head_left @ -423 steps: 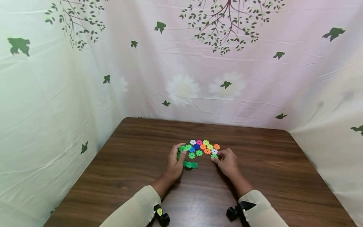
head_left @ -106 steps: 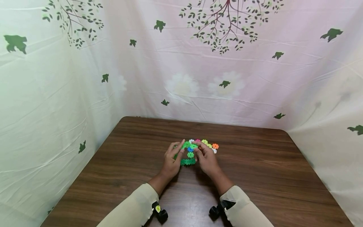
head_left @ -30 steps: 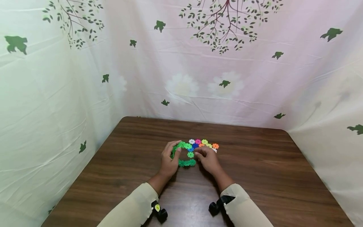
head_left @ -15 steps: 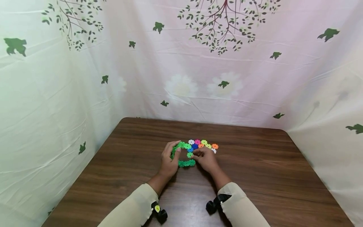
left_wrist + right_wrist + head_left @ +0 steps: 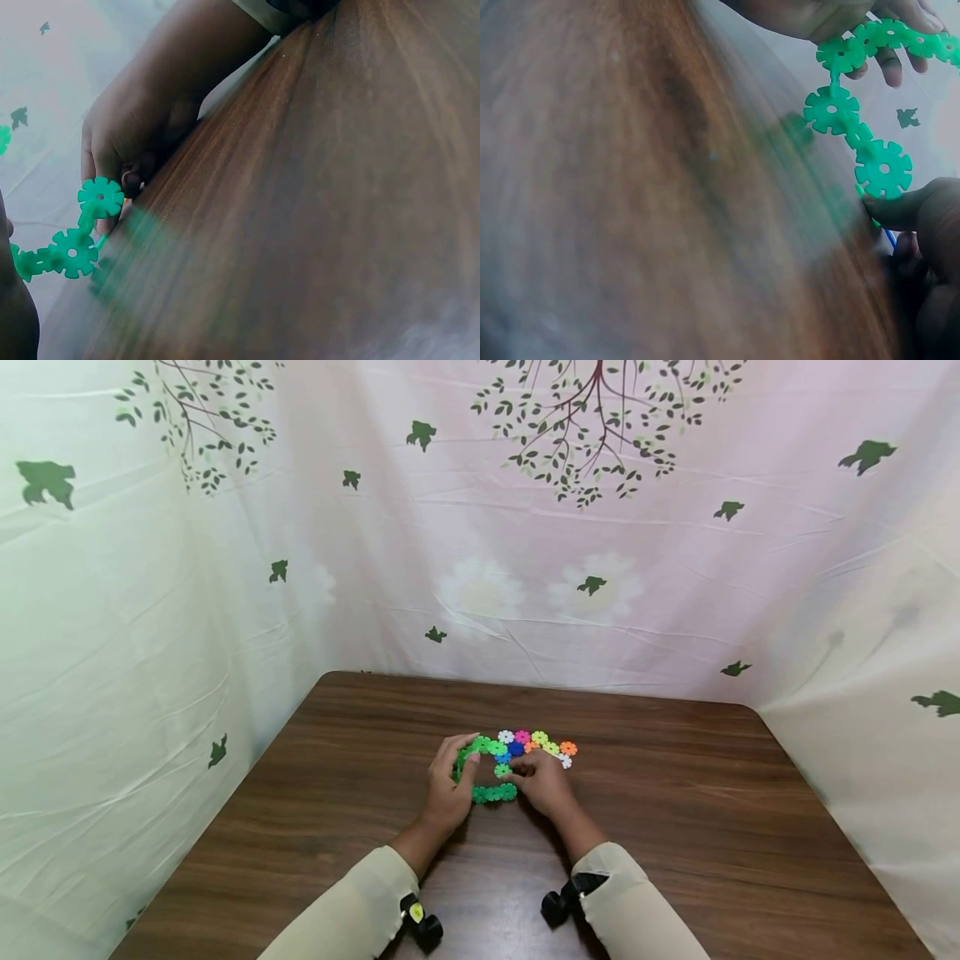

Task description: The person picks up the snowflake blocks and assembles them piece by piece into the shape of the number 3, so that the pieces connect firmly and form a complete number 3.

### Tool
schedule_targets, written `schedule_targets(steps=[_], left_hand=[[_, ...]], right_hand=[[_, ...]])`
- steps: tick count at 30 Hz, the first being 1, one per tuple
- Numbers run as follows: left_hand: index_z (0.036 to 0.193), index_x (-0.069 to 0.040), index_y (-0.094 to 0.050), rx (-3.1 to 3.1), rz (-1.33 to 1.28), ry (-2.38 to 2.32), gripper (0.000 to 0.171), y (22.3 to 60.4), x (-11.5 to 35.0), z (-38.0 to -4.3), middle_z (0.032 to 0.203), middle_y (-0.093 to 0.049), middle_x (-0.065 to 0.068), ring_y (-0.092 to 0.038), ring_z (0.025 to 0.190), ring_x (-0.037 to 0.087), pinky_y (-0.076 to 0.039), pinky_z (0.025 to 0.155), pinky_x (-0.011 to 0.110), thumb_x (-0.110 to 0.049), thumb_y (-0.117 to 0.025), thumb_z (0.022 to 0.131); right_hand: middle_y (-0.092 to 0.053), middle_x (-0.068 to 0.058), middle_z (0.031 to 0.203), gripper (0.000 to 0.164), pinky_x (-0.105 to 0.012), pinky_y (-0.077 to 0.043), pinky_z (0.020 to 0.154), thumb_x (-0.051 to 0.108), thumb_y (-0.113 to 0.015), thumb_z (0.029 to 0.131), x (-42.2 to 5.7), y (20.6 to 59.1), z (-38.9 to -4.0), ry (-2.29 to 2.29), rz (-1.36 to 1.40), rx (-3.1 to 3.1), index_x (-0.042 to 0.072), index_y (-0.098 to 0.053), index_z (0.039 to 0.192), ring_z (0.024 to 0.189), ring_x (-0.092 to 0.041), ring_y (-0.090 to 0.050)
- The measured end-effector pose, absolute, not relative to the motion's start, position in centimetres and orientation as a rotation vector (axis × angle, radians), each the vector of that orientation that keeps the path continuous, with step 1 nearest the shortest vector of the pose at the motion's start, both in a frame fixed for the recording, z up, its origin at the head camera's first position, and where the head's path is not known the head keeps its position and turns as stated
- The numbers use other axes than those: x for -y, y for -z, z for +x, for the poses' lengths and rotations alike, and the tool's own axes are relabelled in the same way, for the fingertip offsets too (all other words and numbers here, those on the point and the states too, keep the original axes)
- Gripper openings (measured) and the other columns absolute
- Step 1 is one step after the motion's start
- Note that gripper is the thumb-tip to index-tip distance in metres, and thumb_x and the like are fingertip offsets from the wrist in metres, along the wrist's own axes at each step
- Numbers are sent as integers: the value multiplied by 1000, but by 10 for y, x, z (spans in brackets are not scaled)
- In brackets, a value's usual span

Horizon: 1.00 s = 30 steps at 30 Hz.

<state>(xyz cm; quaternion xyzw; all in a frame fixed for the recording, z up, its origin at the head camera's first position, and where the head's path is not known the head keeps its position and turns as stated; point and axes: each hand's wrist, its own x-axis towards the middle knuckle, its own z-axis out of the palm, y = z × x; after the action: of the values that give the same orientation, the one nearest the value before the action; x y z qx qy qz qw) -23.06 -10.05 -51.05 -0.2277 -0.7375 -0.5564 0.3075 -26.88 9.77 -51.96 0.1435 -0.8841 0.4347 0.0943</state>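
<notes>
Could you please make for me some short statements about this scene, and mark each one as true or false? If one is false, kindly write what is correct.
1. The left hand and the right hand are above the dark brown, wood-grained table. True.
2. The left hand holds a chain of green, flower-shaped plastic discs. True.
3. The right hand touches nothing. False: it touches a single green disc.
4. Every disc is green. False: a pink disc and an orange disc are also there.

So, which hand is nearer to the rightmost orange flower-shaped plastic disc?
The right hand. It is apart from the orange disc, to its left and closer to the person; the left hand is further left, holding the green plastic chain.
</notes>
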Motion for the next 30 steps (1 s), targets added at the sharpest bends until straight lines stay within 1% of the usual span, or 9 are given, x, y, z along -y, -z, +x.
schedule_targets(steps=[4, 7, 10, 15, 18, 21, 23, 27, 30], left_hand=[[143, -7, -67, 1934, -618, 1466, 34, 512, 100, -231, 136, -68, 18, -67, 130, 36, -53, 109, 59, -2, -60, 110], [143, -7, -66, 1927, -630, 1466, 35, 513, 100, -232, 135, -68, 18, -67, 129, 36, -53, 108, 60, -1, -59, 110], [143, -7, -66, 1919, -635, 1470, 35, 513, 100, -233, 135, -68, 19, -67, 129, 36, -53, 108, 60, 1, -59, 109], [143, -6, -66, 1896, -644, 1469, 36, 512, 100, -232, 133, -68, 20, -68, 124, 36, -55, 105, 57, 3, -60, 108], [143, -6, -66, 1893, -641, 1467, 37, 511, 100, -231, 133, -69, 19, -69, 122, 36, -56, 105, 55, 3, -60, 108], [143, -6, -66, 1901, -636, 1470, 36, 510, 100, -231, 134, -68, 19, -69, 122, 35, -56, 105, 53, 2, -60, 109], [143, -6, -66, 1908, -633, 1471, 36, 511, 100, -231, 134, -68, 19, -69, 123, 35, -56, 105, 53, 2, -59, 109], [144, -6, -65, 1918, -628, 1460, 36, 511, 100, -232, 134, -68, 18, -69, 123, 35, -56, 105, 54, 1, -59, 110], [144, -6, -65, 1923, -628, 1454, 35, 511, 101, -232, 135, -68, 19, -69, 119, 35, -57, 103, 52, 1, -58, 110]], right_hand=[[-75, -13, 99, 12, -34, -55, 76, 2, -87, 90, -99, 520, -268, -1323, 420, 2626, 0, -85, 102, 88, -20, -66], [-74, -14, 100, 14, -36, -55, 76, 5, -87, 91, -99, 519, -268, -1341, 403, 2639, 0, -85, 104, 88, -19, -65], [-73, -13, 101, 17, -34, -54, 75, 10, -89, 91, -99, 519, -268, -1341, 384, 2663, 1, -85, 106, 86, -16, -63], [-74, -15, 100, 15, -32, -53, 74, 1, -86, 90, -101, 516, -269, -1414, 367, 2677, -2, -83, 105, 85, -17, -63], [-74, -17, 101, 16, -33, -53, 78, -4, -83, 90, -103, 513, -270, -1484, 348, 2685, -4, -81, 106, 90, -20, -64], [-74, -17, 103, 17, -32, -53, 81, -5, -81, 90, -105, 512, -270, -1536, 329, 2695, -3, -79, 106, 94, -21, -64], [-73, -17, 103, 17, -31, -53, 80, -6, -81, 89, -106, 512, -269, -1575, 321, 2683, -3, -77, 106, 94, -21, -64], [-70, -17, 99, 18, -27, -51, 76, -10, -81, 88, -106, 512, -269, -1674, 313, 2631, -3, -72, 102, 88, -18, -62], [-69, -17, 95, 19, -25, -49, 72, -11, -80, 88, -106, 513, -269, -1728, 326, 2595, -4, -69, 101, 84, -17, -59]])
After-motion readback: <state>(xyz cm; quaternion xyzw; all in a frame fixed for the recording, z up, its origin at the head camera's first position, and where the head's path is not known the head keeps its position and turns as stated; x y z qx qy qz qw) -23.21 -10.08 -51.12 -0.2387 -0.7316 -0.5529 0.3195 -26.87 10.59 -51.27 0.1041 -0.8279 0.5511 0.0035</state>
